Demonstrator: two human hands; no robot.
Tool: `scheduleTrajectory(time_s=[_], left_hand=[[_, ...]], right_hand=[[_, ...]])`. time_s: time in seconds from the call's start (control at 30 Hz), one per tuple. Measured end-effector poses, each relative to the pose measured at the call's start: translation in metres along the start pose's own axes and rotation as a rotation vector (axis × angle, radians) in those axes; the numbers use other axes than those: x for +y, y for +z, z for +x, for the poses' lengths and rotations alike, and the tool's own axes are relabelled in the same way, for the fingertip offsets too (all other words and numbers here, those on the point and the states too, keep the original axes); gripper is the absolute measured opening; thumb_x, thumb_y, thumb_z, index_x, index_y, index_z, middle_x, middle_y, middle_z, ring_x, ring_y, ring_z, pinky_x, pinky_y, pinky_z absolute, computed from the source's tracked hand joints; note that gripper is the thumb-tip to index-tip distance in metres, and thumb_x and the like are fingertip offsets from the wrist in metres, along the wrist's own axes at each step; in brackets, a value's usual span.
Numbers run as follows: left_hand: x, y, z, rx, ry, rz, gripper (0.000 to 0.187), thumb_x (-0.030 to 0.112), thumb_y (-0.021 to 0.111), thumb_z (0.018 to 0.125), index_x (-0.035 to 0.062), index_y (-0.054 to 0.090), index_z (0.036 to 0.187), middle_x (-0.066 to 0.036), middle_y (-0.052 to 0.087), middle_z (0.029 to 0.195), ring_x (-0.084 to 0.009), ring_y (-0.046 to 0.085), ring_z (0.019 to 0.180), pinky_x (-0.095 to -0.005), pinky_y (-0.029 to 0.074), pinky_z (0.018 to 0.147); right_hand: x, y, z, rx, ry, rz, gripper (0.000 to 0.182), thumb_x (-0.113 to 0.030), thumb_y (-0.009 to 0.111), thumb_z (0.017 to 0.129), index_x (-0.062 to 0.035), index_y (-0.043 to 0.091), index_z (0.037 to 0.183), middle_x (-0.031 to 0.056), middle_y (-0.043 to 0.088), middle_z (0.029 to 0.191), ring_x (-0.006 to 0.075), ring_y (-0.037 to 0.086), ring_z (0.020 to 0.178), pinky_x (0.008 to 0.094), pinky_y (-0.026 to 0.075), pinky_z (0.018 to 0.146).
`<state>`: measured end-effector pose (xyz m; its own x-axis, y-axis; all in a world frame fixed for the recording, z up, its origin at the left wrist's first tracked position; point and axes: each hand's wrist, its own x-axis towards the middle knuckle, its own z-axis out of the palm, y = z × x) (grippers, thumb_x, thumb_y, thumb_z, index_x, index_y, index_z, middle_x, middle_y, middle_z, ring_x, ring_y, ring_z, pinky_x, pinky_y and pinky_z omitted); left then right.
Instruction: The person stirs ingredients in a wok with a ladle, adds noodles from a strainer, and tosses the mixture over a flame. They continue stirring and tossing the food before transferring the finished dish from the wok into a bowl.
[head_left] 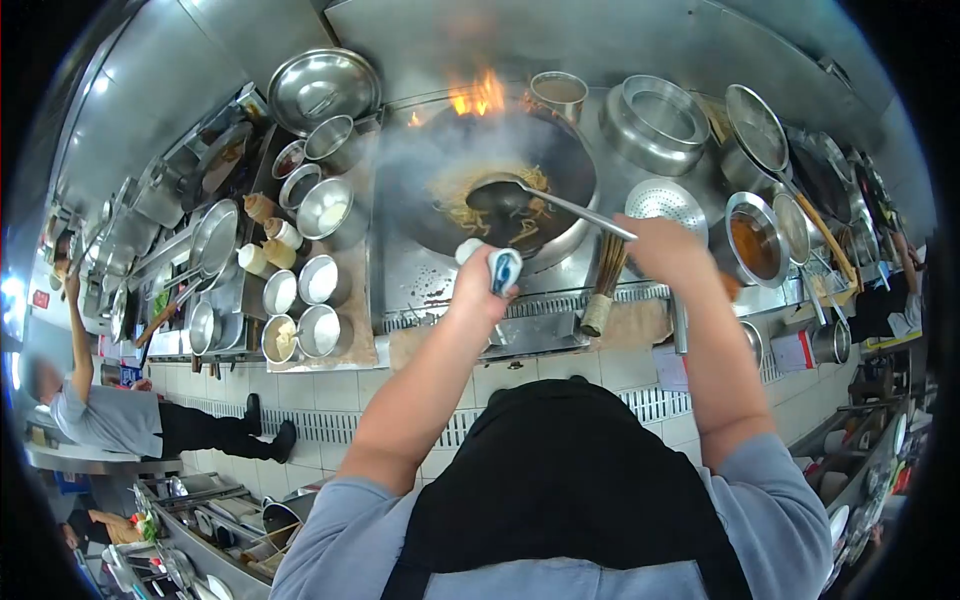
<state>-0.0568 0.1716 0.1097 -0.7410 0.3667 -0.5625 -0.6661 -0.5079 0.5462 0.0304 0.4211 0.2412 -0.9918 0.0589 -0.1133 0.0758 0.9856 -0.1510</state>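
A large black wok [490,190] sits on the burner with yellow noodles [470,195] in it and flames [478,97] rising at its far rim. My left hand [485,285] grips the wok's handle through a blue and white cloth [503,268]. My right hand [665,250] holds the long metal handle of a ladle [505,197], whose bowl rests among the noodles. Steam drifts over the left side of the wok.
Several steel bowls of seasonings [310,270] line the counter to the left. Pots, a strainer [665,200], a sauce pot [755,245] and lids stand to the right. A bamboo brush [605,290] leans by the wok. Another person [120,415] stands at far left.
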Motion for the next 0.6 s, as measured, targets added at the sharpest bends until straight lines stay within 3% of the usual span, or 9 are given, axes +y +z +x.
scheduleTrajectory(time_s=[0.1,0.17,0.2,0.23,0.33,0.4,0.47,0.57,0.6], left_hand=[[-0.04,-0.03,-0.005,0.265,0.05,0.112,0.012,0.024,0.054,0.085,0.0133,0.057,0.09,-0.004,0.06,0.076,-0.0186,0.059,0.066,-0.0359,0.042,0.047],[-0.065,-0.066,-0.013,0.257,-0.147,0.181,0.014,0.024,0.052,0.085,0.0161,0.055,0.096,-0.005,0.061,0.079,-0.0191,0.061,0.069,-0.038,0.043,0.046],[-0.05,-0.037,-0.051,0.347,-0.225,0.226,0.015,0.023,0.051,0.086,0.0181,0.053,0.101,-0.005,0.061,0.077,-0.0202,0.061,0.066,-0.04,0.042,0.043],[-0.039,-0.024,-0.064,0.239,-0.218,0.174,0.012,0.021,0.051,0.086,0.0169,0.054,0.097,-0.004,0.06,0.074,-0.02,0.059,0.062,-0.0385,0.04,0.041],[0.001,0.016,-0.069,0.062,-0.138,-0.022,0.008,0.019,0.05,0.087,0.0135,0.055,0.084,-0.003,0.057,0.067,-0.019,0.055,0.053,-0.0335,0.037,0.039],[0.019,0.02,-0.033,-0.069,-0.065,-0.076,0.012,0.019,0.049,0.087,0.012,0.055,0.081,-0.003,0.055,0.066,-0.0172,0.052,0.053,-0.0282,0.035,0.04],[0.005,0.009,-0.016,-0.021,-0.09,-0.072,0.01,0.019,0.048,0.087,0.0128,0.054,0.081,-0.004,0.056,0.067,-0.0171,0.052,0.054,-0.0293,0.034,0.041],[-0.037,-0.023,-0.027,0.163,-0.027,0.129,0.009,0.019,0.049,0.087,0.0141,0.054,0.082,-0.004,0.058,0.071,-0.0177,0.054,0.058,-0.0311,0.035,0.042],[-0.045,-0.028,-0.037,0.282,-0.113,0.228,0.009,0.02,0.049,0.087,0.0148,0.054,0.082,-0.004,0.059,0.073,-0.0178,0.054,0.059,-0.032,0.035,0.042]], right_hand=[[-0.027,0.024,0.006,-0.029,0.173,-0.085,0.048,-0.014,0.053,0.086,-0.019,0.046,0.134,0.0177,0.065,0.094,0.0353,0.061,0.092,0.046,0.047,0.08],[-0.02,0.016,-0.011,-0.033,0.129,-0.09,0.048,-0.014,0.053,0.087,-0.0192,0.045,0.134,0.0177,0.065,0.093,0.0352,0.061,0.091,0.0461,0.047,0.08],[-0.012,0.007,-0.018,-0.052,0.082,-0.1,0.048,-0.014,0.053,0.087,-0.0193,0.045,0.135,0.0176,0.064,0.092,0.035,0.062,0.091,0.0462,0.047,0.079],[-0.002,-0.007,-0.027,-0.047,-0.002,-0.096,0.048,-0.015,0.053,0.087,-0.019,0.045,0.134,0.0179,0.064,0.093,0.0351,0.061,0.091,0.0458,0.047,0.079],[-0.005,-0.048,-0.018,-0.222,0.072,-0.035,0.047,-0.01,0.052,0.086,-0.0168,0.048,0.132,0.0146,0.065,0.089,0.0321,0.064,0.082,0.0424,0.05,0.073],[0.0,-0.015,0.005,-0.165,-0.001,-0.037,0.047,-0.009,0.048,0.087,-0.015,0.046,0.134,0.0157,0.065,0.088,0.032,0.064,0.083,0.0433,0.05,0.073],[-0.013,0.013,0.021,0.067,-0.023,-0.157,0.048,-0.007,0.043,0.088,-0.012,0.044,0.135,0.017,0.065,0.088,0.032,0.064,0.082,0.0442,0.05,0.074],[-0.025,0.009,0.001,-0.006,0.051,-0.155,0.049,-0.006,0.038,0.088,-0.0105,0.042,0.136,0.0181,0.065,0.091,0.0334,0.063,0.085,0.0447,0.05,0.076],[-0.024,0.004,-0.005,-0.021,0.061,-0.127,0.049,-0.006,0.038,0.088,-0.0123,0.042,0.136,0.0177,0.065,0.091,0.0341,0.063,0.086,0.0447,0.05,0.076]])
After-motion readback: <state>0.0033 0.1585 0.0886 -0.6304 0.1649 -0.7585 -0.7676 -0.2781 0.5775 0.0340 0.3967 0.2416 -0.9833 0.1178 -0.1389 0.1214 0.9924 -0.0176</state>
